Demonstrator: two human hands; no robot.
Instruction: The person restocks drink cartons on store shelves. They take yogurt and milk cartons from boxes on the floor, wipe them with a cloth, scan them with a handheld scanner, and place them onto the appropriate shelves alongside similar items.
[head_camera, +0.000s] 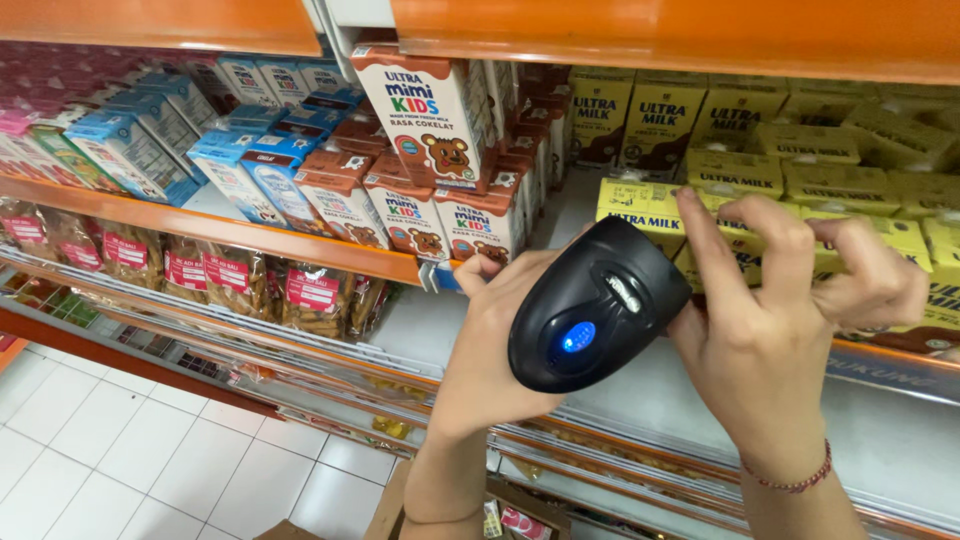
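While left fingers (480, 275) clasp the black scanner (592, 305), right hand (775, 300) touches it

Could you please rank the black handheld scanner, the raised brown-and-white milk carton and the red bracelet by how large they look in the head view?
1. Black handheld scanner, largest, though nearness to the camera inflates it.
2. Raised brown-and-white milk carton.
3. Red bracelet, smallest.

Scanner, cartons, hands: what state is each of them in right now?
Black scanner: held up, blue light on.
Left hand: wrapped around the scanner from behind.
Right hand: touching the scanner's side, forefinger raised, fingers curled, holding nothing.
Brown-and-white milk cartons: upright, stacked on the shelf.
Yellow milk cartons: lying flat, stacked.
Blue cartons: tilted in rows.
Snack bags: sealed, lower shelf.
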